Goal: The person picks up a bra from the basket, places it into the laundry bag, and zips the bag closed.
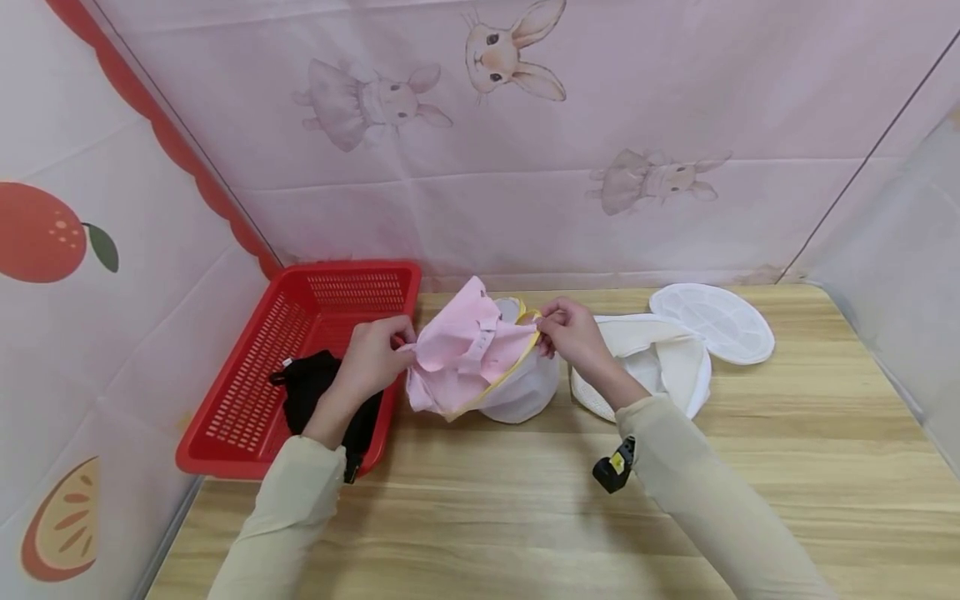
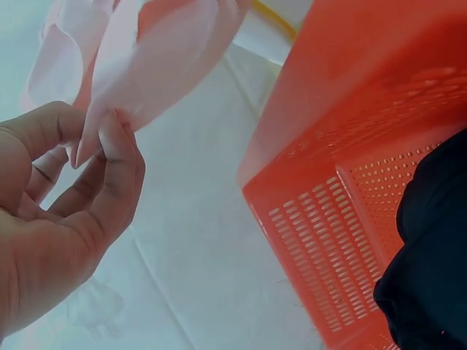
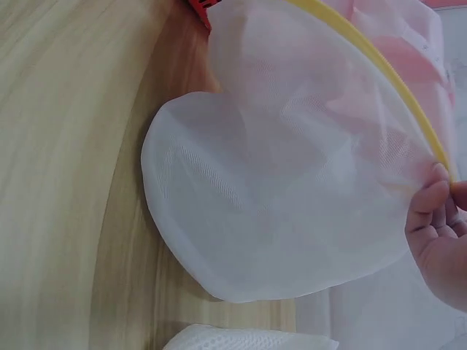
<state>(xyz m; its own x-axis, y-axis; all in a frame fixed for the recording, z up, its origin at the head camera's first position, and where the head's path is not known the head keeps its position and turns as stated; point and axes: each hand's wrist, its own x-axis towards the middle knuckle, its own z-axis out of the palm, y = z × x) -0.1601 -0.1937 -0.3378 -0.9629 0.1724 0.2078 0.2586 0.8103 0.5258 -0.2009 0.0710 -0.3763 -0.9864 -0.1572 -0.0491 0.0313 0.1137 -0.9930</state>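
A pink garment (image 1: pixel 457 333) with a strap across it lies partly over the mouth of a white mesh laundry bag (image 1: pixel 525 396) edged in yellow. My left hand (image 1: pixel 371 357) pinches the garment's left end between thumb and fingers, and the left wrist view shows this pink cloth (image 2: pixel 164 69) up close. At the other side, my right hand (image 1: pixel 572 335) pinches the yellow rim beside the pink cloth. In the right wrist view the sheer mesh (image 3: pixel 277 197) hangs below the rim, with pink showing through near the top.
On the left stands a red plastic basket (image 1: pixel 217 467) with black cloth (image 1: pixel 309 387) in it. To the right, a second white mesh bag (image 1: pixel 592 392) lies with cream fabric, its round white flap (image 1: pixel 712 321) folded back. A patterned curtain backs the wooden table (image 1: pixel 510 517).
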